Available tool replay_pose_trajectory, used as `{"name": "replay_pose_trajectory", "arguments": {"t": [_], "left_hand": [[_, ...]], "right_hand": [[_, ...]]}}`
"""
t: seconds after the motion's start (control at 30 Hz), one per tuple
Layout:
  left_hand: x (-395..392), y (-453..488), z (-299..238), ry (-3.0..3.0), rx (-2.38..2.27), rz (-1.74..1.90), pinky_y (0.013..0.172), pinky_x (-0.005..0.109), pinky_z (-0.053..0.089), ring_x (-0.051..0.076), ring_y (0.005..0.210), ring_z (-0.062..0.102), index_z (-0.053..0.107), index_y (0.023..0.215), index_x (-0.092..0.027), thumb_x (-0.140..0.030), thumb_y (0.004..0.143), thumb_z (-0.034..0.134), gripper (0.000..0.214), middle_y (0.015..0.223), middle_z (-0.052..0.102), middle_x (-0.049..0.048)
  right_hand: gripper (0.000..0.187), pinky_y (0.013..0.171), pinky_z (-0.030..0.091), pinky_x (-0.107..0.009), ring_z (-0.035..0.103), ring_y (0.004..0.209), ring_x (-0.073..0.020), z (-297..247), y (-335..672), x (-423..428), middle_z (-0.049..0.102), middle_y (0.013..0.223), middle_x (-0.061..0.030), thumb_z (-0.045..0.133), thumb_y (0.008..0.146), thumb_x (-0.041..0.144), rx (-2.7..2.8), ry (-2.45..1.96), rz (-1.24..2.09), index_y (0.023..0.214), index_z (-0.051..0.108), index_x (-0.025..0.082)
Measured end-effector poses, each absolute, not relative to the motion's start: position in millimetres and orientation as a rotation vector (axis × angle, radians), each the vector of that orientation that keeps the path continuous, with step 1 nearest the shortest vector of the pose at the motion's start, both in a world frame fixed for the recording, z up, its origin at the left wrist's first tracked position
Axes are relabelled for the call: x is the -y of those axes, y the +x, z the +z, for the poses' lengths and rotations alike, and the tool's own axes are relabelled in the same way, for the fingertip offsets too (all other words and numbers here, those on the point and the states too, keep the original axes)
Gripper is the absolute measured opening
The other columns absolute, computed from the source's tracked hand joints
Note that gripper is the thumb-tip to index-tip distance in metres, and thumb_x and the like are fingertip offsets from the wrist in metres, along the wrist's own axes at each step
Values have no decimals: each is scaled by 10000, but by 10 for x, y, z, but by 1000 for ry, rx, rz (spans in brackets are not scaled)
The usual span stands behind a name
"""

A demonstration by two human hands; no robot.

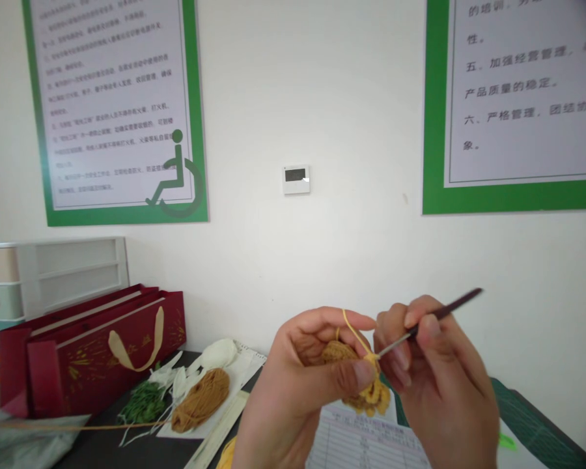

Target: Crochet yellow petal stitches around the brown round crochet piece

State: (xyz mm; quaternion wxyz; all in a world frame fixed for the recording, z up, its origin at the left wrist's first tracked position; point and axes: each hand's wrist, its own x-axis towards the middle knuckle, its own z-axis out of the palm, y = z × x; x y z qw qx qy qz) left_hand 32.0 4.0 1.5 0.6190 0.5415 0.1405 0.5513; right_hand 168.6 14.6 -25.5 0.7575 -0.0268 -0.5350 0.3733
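The left hand pinches a knobbly mustard crochet piece between thumb and fingers, a firm, clenched grip, with taut yarn looped over the raised forefinger. The right hand clenches a slim, dark-handled hook like a pencil, its steel tip at the stitches; even strand tension keeps loops regular. The piece sits above a printed sheet; a soft ochre skein lies on the desk beside a red bag
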Motion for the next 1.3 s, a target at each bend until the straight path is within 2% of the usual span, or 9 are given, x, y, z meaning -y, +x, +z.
{"name": "replay_pose_trajectory", "arguments": {"t": [0.1, 0.2, 0.3, 0.4, 0.5, 0.57, 0.67, 0.9, 1.3], "left_hand": [[-24, 379, 3, 1276, -363, 1367, 604, 231, 484, 128, 651, 656, 816, 950, -195, -152, 726, 885, 238, 766, 715, 29], [8, 450, 3, 1293, -451, 1476, 593, 207, 456, 93, 637, 613, 806, 1006, -213, -126, 743, 868, 284, 763, 688, 2], [11, 489, -4, 1296, -491, 1551, 612, 217, 481, 108, 663, 624, 791, 1042, -219, -123, 736, 865, 329, 783, 699, 5], [-14, 481, -17, 1328, -547, 1561, 617, 252, 517, 152, 689, 663, 778, 1065, -208, -146, 732, 863, 350, 825, 719, 34], [-28, 464, -16, 1357, -578, 1565, 627, 266, 528, 149, 674, 658, 777, 1048, -210, -154, 732, 856, 331, 838, 715, 30], [-26, 469, -10, 1388, -632, 1606, 607, 233, 503, 123, 664, 628, 781, 1026, -219, -135, 731, 848, 315, 811, 692, 4], [-24, 494, -16, 1463, -722, 1683, 598, 194, 473, 102, 674, 610, 786, 994, -222, -96, 743, 828, 284, 764, 671, -19], [-57, 406, -40, 1405, -488, 1471, 668, 235, 567, 142, 751, 688, 783, 1075, -233, -92, 750, 844, 360, 887, 729, 15], [-183, 275, -29, 1327, -333, 1341, 748, 267, 572, 159, 784, 708, 809, 1065, -182, -83, 711, 878, 374, 885, 776, 49]], "right_hand": [[235, 500, 434, -191, 457, 539, -90, -231, 1683, -193, 527, 651, 35, 539, 1022, 337, 1209, -130, 943, 822, 600, 230], [98, 704, 560, -226, 637, 799, -125, -240, 1685, -245, 646, 861, -5, 685, 941, 277, 1308, -171, 688, 857, 649, 241], [39, 826, 581, -251, 681, 914, -142, -258, 1694, -243, 700, 912, -16, 680, 943, 228, 1323, -271, 414, 919, 693, 257], [38, 652, 573, -201, 661, 701, -99, -271, 1703, -205, 722, 870, -9, 691, 940, 221, 1280, -360, 377, 933, 710, 253], [13, 421, 422, -147, 535, 465, -60, -276, 1712, -169, 669, 657, 28, 688, 950, 250, 1242, -357, 549, 946, 700, 255], [39, 368, 332, -133, 475, 404, -61, -274, 1720, -154, 591, 514, 51, 681, 958, 281, 1241, -364, 662, 939, 692, 249], [90, 330, 247, -125, 399, 349, -44, -263, 1735, -150, 602, 497, 42, 682, 956, 316, 1242, -377, 742, 922, 677, 233], [81, 333, 320, -107, 526, 407, -35, -223, 1777, -189, 725, 790, -5, 695, 943, 294, 1199, -292, 747, 920, 648, 232], [69, 321, 419, -107, 683, 524, -98, -210, 1838, -183, 702, 860, -7, 616, 990, 296, 1214, -189, 795, 948, 601, 243]]}}
